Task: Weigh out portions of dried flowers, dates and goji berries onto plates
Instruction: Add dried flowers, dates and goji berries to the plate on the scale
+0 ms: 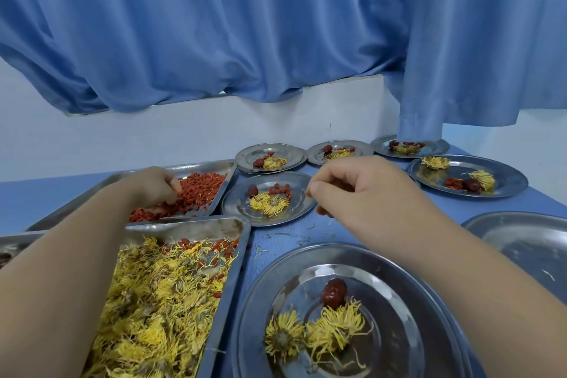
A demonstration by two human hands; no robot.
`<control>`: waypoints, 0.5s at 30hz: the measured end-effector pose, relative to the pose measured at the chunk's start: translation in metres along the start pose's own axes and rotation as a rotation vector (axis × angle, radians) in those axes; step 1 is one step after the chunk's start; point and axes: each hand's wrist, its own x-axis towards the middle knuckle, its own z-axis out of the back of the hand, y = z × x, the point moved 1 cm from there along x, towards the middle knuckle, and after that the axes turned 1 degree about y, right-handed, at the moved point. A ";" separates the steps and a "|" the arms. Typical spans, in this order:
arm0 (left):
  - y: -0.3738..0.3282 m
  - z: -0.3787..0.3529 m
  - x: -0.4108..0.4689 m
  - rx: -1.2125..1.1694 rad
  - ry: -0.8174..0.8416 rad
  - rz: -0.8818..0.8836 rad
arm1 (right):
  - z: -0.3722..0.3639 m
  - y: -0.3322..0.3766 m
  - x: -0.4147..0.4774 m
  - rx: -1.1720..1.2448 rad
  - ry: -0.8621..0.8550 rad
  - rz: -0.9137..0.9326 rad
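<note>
My left hand [153,186] reaches into the steel tray of red goji berries [199,190], fingers curled down among them. My right hand [356,190] hovers just right of a round steel plate [294,212] that holds two yellow dried flowers, a date and some goji berries; its fingers are pinched together, and I cannot tell whether anything is in them. Nearest me, another plate [276,301] carries two flowers [313,331] and one date [334,291]. A large tray of dried flowers [153,301] sits at the front left.
Several filled plates [503,190] line the back right by the wall under a blue curtain [276,24]. An empty steel plate [521,239] lies at the right edge. A tray corner [9,248] shows at the far left. Loose petals litter the blue table [285,239].
</note>
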 end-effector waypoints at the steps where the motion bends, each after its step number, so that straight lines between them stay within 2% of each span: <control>1: -0.001 -0.001 -0.003 -0.008 -0.019 -0.008 | 0.000 0.000 0.000 0.004 0.000 -0.001; 7: -0.011 0.005 -0.021 -0.143 -0.151 -0.076 | 0.007 0.000 0.001 -0.012 -0.006 -0.004; 11: -0.034 0.009 -0.046 -0.362 -0.077 -0.136 | 0.015 0.003 0.001 0.027 -0.030 -0.017; 15: -0.070 0.007 -0.082 -0.476 0.050 -0.229 | 0.023 0.007 0.002 0.053 -0.067 -0.009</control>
